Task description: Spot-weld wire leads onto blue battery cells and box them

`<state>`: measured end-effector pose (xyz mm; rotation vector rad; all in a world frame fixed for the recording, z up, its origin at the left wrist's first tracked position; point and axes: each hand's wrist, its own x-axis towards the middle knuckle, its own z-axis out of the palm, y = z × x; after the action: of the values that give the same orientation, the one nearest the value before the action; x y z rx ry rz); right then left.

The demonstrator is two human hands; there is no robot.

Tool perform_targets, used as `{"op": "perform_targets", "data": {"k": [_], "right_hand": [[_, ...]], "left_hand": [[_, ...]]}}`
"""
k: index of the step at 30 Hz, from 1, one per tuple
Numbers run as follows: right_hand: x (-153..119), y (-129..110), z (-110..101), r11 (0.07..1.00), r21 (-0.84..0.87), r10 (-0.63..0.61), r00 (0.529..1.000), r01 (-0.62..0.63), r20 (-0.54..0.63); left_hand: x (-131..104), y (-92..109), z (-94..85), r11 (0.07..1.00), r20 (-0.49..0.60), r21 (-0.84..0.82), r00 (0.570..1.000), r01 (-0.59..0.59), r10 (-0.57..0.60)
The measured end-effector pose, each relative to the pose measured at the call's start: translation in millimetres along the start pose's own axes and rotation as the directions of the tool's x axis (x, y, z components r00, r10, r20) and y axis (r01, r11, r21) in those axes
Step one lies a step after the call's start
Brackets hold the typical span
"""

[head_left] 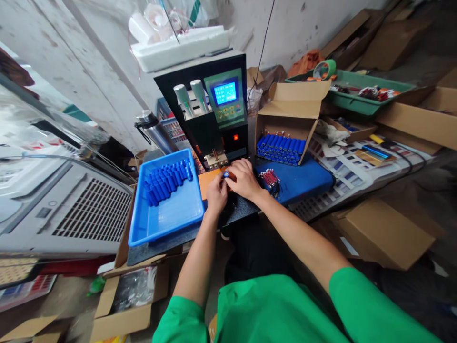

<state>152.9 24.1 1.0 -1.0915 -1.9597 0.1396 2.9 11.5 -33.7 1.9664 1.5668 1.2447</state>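
Both my hands meet at the front of a black spot welding machine point(200, 133) with a lit screen. Between my fingers is a blue cylindrical battery cell point(227, 175), its round end facing me. My left hand point(216, 193) pinches it from the left, and my right hand point(243, 178) closes round it from the right. Just above them are the welder's electrode tips point(215, 157). An orange pad point(205, 185) lies under my left hand. Right of my right hand sits a bundle of red and black wire leads point(270, 180).
At left a blue tray point(167, 233) holds many blue cells standing upright. An open cardboard box point(289, 108) of stacked blue cells stands right of the welder. Behind the tray is a steel flask point(155, 131). A green tray point(360, 107) with wires and tape lies far right.
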Motion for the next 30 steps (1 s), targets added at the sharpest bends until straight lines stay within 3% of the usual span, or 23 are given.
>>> {"op": "perform_targets", "data": {"k": [8, 12, 16, 19, 24, 30], "right_hand": [[4.5, 1.1, -3.5, 0.999, -0.008, -0.034, 0.993, 0.035, 0.116], [5.6, 10.4, -5.1, 0.998, -0.058, -0.007, 0.998, 0.01, 0.055], [11.8, 44.5, -17.8, 0.989, -0.136, 0.049, 0.994, -0.061, -0.096], [28.5, 80.3, -35.4, 0.968, -0.228, 0.075, 0.987, -0.107, -0.145], [70.1, 129.2, -53.3, 0.911, -0.4, 0.083, 0.995, -0.099, -0.058], [87.0, 158.7, -42.0, 0.831, -0.555, 0.135, 0.984, -0.05, 0.114]], "left_hand": [[1.6, -0.5, -1.2, 1.0, 0.017, -0.005, 1.0, 0.017, -0.017], [3.3, 2.0, -0.8, 0.998, -0.024, -0.003, 0.998, 0.062, -0.062], [4.5, 8.3, -2.3, 0.997, -0.02, 0.057, 0.999, 0.051, -0.05], [5.1, 13.0, -3.2, 0.991, -0.032, 0.128, 0.998, 0.049, -0.045], [4.9, 15.4, -2.3, 0.976, -0.059, 0.211, 0.998, 0.048, -0.037], [3.1, 14.3, -2.7, 0.969, -0.054, 0.249, 0.998, 0.0, 0.014]]}}
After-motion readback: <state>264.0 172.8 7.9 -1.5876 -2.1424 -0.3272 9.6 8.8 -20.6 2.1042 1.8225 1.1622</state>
